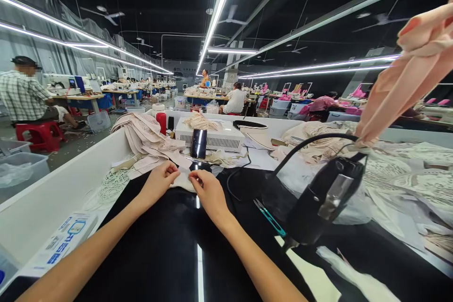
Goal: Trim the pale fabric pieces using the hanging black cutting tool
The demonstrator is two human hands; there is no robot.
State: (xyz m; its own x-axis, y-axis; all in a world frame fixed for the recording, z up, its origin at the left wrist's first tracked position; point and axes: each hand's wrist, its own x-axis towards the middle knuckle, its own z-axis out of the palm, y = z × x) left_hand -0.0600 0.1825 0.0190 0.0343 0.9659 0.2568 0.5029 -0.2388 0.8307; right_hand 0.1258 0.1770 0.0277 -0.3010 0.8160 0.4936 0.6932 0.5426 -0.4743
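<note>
A beige fabric piece is laid on the black desk, pinched at its two edges by the closed fingers of the left hand and right hand, just before an upright phone.

A white ventilated box is set at the far side of the desk, with a dark phone propped against it. A red thread cone is stood beside stacked beige fabric. Teal snips are laid near a black lamp head.
</note>
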